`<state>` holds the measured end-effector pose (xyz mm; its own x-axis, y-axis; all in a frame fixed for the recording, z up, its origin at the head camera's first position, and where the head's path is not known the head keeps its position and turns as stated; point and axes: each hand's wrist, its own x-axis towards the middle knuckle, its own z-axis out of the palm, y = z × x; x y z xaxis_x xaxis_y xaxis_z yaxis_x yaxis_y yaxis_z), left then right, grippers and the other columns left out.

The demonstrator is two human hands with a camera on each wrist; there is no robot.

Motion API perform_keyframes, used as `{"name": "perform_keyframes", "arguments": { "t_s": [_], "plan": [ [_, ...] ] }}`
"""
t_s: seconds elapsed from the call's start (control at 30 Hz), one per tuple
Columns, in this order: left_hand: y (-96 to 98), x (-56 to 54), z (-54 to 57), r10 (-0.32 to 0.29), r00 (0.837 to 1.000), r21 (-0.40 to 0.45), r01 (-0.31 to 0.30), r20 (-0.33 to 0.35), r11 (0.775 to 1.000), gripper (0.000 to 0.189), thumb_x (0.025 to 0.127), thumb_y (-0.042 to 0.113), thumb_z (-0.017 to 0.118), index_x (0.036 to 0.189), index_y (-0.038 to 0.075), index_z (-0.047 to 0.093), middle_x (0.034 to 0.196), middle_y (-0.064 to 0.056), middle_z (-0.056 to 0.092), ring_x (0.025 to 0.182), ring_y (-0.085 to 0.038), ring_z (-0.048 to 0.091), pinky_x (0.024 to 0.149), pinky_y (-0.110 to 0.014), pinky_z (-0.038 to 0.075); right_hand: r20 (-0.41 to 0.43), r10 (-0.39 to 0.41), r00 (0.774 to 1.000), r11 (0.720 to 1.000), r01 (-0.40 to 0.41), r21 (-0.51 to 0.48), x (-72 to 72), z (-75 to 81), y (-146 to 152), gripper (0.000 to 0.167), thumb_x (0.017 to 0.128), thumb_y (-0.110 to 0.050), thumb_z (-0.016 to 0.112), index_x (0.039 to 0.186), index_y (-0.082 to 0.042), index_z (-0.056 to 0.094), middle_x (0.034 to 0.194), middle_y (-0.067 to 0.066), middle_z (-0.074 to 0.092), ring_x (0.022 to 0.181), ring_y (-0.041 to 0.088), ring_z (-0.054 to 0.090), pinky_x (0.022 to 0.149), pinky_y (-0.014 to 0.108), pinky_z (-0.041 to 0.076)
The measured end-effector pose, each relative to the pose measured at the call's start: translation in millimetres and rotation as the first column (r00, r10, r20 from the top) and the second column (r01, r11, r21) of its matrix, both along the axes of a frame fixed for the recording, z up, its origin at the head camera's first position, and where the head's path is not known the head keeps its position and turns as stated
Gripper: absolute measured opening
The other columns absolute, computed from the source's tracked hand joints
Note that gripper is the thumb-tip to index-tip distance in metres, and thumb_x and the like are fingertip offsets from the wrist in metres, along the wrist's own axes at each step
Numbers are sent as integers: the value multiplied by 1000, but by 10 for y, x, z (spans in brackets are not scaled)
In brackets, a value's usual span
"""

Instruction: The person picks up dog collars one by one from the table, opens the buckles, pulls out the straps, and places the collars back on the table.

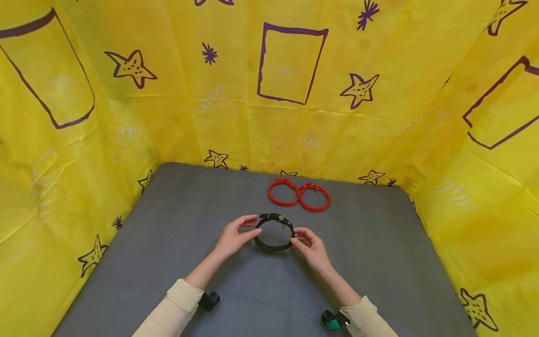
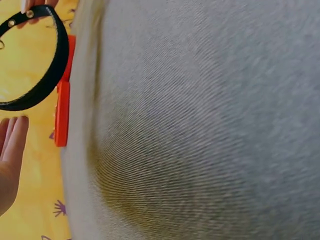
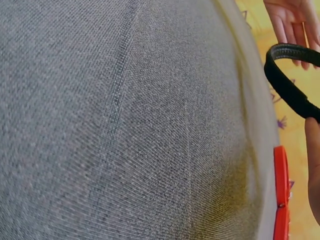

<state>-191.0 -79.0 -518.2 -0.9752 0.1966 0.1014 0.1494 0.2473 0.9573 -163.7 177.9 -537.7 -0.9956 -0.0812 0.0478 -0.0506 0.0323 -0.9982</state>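
A black buckled collar [image 1: 274,248] with gold-coloured hardware is held up as a ring over the grey table. My right hand [image 1: 310,247] pinches its right side between thumb and fingers. Around the left side is my left hand [image 1: 236,236], thumb tip right at the band and fingers extended near the loose strap end. The left wrist view shows the straight fingers of the left hand [image 2: 12,155] just under the collar [image 2: 52,75]. In the right wrist view, the thumb of the right hand [image 3: 313,165] meets the collar's [image 3: 287,87] edge.
Beyond the hands, two red collars [image 1: 283,204] [image 1: 315,209] lie side by side on the grey table [image 1: 202,196]. Yellow fabric [image 1: 177,121] with purple drawings rises behind the table and along both sides.
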Motion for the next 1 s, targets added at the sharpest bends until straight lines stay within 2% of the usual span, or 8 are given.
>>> {"name": "perform_keyframes", "arguments": {
  "t_s": [0.1,0.17,0.33,0.4,0.63,0.73,0.87,1.0],
  "plan": [
    [-15,-16,11,-21,1000,-20,22,7,1000,42,84,24,79,123,15,67,114,0,69,105,-18,64,88,-40,52,-20,12,1000,999,-12,44,2,32,3,28,88,3,68,115,9,61,103,19,64,92,12,61,77,23,54],
    [-21,-12,18,-32,999,-26,32,10,999,41,84,23,79,122,14,68,111,0,70,102,-17,65,85,-37,53,-42,24,999,998,-22,56,30,109,-3,27,88,4,68,113,10,61,102,20,64,92,11,61,76,22,53],
    [-33,19,27,-49,999,-40,49,2,998,36,82,22,80,114,10,72,102,-1,72,94,-16,67,78,-31,54,-38,39,999,998,-37,54,85,277,-13,25,88,7,66,112,13,60,102,20,63,92,15,61,77,21,53],
    [-37,28,30,-54,998,-53,54,-11,997,33,82,23,81,111,10,73,99,-1,72,93,-16,67,77,-31,53,-18,34,999,998,-33,59,83,294,-10,25,88,7,66,112,13,61,103,20,63,93,17,61,77,21,52],
    [-30,27,17,-58,997,-71,55,-43,996,26,81,23,81,104,13,75,95,3,72,91,-14,67,80,-39,53,-14,62,998,997,-61,56,81,282,32,26,88,7,66,113,13,61,103,21,64,93,14,61,79,22,54],
    [-21,37,7,-53,996,-68,48,-66,996,25,81,22,81,104,14,75,95,4,72,91,-14,67,81,-42,53,-34,88,996,992,-84,90,73,263,62,25,87,6,67,111,12,61,103,22,63,93,15,61,80,22,53],
    [-7,74,10,-40,992,-55,34,-117,998,25,80,22,82,102,14,76,96,5,71,90,-14,67,82,-48,53,-81,120,989,984,-108,139,65,278,85,27,86,5,70,111,10,62,106,26,63,95,17,62,83,22,52],
    [4,90,-7,-28,981,-50,18,-193,999,25,79,20,83,101,13,76,96,4,71,90,-14,67,84,-53,52,-182,164,970,977,-135,162,53,356,81,34,85,6,71,117,11,60,113,27,60,102,26,61,88,34,54]
  ]
}}
